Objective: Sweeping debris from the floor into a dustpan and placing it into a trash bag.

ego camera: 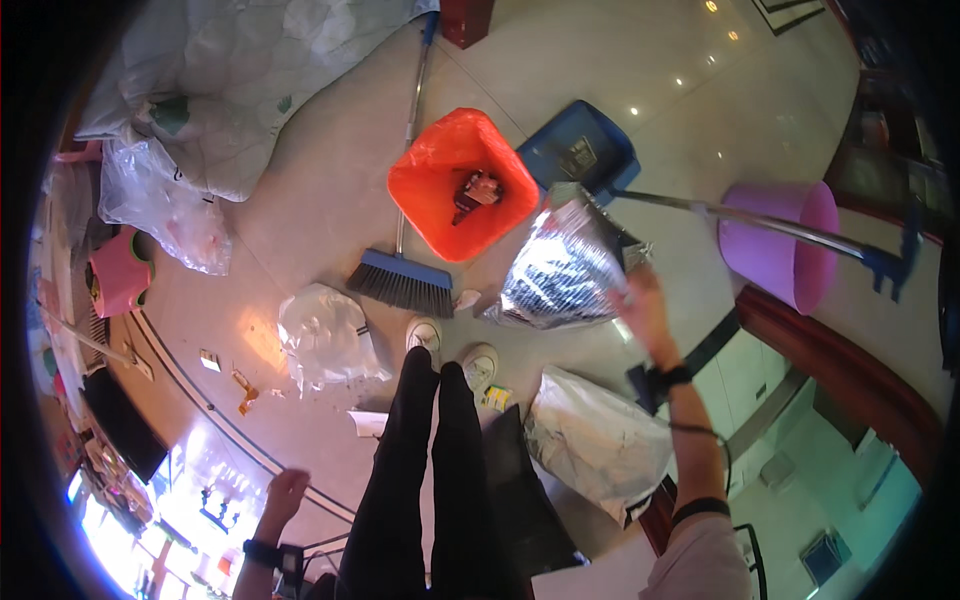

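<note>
My right hand (643, 309), blurred, is at the right edge of a silver foil bubble bag (559, 270). Its fingertips overlap the foil, but whether they grip it I cannot tell. To the bag's upper left stands a bin lined with an orange-red plastic bag (420, 176), with some crumpled rubbish (480, 189) inside. My left hand (287, 491) hangs at the lower left, away from everything, its fingers loosely bent and nothing in them. Below the right hand a white plastic mailing bag (596, 439) lies beside a black bag (517, 495).
A broom (405, 277) lies left of the bin. Behind the foil bag sits a blue dustpan (581, 146), its handle crossing towards a purple bucket (769, 240). A crumpled clear plastic bag (326, 334) and paper scraps (210, 360) lie left of my shoes (480, 367). A dark red wooden frame (840, 360) runs along the right.
</note>
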The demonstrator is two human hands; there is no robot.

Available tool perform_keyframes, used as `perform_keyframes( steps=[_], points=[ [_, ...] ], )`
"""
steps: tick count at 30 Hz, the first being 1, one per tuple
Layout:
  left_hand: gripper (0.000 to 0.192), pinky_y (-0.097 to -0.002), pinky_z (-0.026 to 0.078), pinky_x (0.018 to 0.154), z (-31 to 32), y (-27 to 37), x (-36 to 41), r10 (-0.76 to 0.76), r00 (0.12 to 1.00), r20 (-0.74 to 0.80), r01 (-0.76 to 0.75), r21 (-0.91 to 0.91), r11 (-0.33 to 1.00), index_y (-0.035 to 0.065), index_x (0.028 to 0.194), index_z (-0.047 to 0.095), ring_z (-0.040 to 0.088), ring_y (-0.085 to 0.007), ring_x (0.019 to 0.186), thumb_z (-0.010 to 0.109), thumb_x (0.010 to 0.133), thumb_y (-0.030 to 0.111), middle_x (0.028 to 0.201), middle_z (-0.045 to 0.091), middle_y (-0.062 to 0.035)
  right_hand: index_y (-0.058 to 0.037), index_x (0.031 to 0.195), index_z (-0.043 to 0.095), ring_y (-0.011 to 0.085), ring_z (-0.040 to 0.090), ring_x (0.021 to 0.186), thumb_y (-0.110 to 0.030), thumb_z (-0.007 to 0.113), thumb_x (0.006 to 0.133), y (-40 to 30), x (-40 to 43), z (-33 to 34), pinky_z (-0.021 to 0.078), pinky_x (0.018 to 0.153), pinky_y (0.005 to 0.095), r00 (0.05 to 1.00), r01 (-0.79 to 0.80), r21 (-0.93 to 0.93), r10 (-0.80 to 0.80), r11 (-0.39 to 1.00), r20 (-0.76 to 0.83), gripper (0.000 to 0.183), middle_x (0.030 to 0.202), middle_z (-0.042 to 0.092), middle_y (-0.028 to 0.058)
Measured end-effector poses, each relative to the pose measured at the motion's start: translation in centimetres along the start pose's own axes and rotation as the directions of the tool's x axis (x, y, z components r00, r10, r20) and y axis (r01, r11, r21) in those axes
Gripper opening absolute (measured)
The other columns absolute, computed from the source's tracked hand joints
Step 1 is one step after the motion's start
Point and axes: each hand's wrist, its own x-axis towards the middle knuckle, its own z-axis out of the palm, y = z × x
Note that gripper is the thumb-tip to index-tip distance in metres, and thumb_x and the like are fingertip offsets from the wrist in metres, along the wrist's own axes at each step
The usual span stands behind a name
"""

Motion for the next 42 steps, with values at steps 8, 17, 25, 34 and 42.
perform_keyframes(
  steps=[8, 17, 25, 34, 42],
  points=[
    [0.065, -0.0307, 0.046, 0.069, 15.3, 25.7, 3.8, 0.248, 0.918, 0.310, -0.235, -0.080, 0.969, -0.0020, 0.104, 0.044, 0.058, -0.0224, 0.077, 0.068, 0.067, 0.045, 0.082, 0.058, -0.0137, -0.0052, 0.064, 0.050, 0.0252, 0.051, 0.074, 0.000, 0.055, 0.052, -13.4, -11.9, -5.7, 0.0382, 0.089, 0.0403, 0.956, 0.049, 0.132, -0.085, 0.990, 0.279, 0.014, 0.066, 0.047, 0.0074],
    [0.051, -0.0385, 0.046, 0.066, 22.6, 27.9, 5.1, 0.116, 0.989, 0.094, -0.109, -0.073, 0.991, -0.0053, 0.103, 0.034, 0.057, -0.0319, 0.078, 0.057, 0.064, 0.017, 0.083, 0.053, -0.0225, -0.0077, 0.060, 0.048, 0.0198, 0.051, 0.065, -0.003, 0.055, 0.060, -16.6, -15.9, -10.4, 0.0385, 0.089, 0.0390, 0.963, 0.071, 0.135, -0.103, 0.988, 0.248, 0.008, 0.061, 0.044, 0.0041],
    [0.053, -0.0278, 0.035, 0.085, 20.7, 26.5, -6.0, 0.609, 0.788, 0.091, -0.556, -0.320, 0.767, 0.0061, 0.114, 0.036, 0.043, -0.0179, 0.097, 0.049, 0.064, -0.007, 0.102, 0.041, -0.0096, -0.0083, 0.064, 0.052, 0.0219, 0.052, 0.070, -0.010, 0.060, 0.058, -16.0, -21.5, -16.1, 0.0348, 0.094, 0.0403, 0.963, 0.041, 0.131, -0.074, 0.991, 0.259, 0.010, 0.064, 0.048, 0.0052],
    [0.051, -0.0288, 0.045, 0.074, 13.0, 34.1, -15.0, 0.534, 0.733, 0.421, -0.335, -0.460, 0.822, 0.0064, 0.123, 0.029, 0.052, -0.0188, 0.090, 0.055, 0.079, 0.008, 0.101, 0.048, -0.0116, -0.0077, 0.068, 0.056, 0.0231, 0.052, 0.069, -0.004, 0.056, 0.050, -22.2, -24.1, -25.8, 0.0384, 0.086, 0.0373, 0.984, -0.092, -0.021, 0.094, 0.996, 0.152, 0.018, 0.064, 0.050, 0.0063],
    [0.025, -0.0240, 0.047, 0.061, 1.1, 35.1, -15.2, 0.679, 0.616, 0.400, -0.546, -0.404, 0.734, 0.0040, 0.104, 0.050, 0.057, -0.0124, 0.077, 0.056, 0.082, 0.015, 0.087, 0.057, -0.0060, -0.0065, 0.059, 0.049, 0.0230, 0.051, 0.071, -0.001, 0.052, 0.057, -25.5, -23.8, -35.8, 0.0382, 0.087, 0.0374, 0.961, -0.259, -0.238, 0.225, 0.936, -0.158, 0.007, 0.061, 0.046, 0.0066]
  ],
)
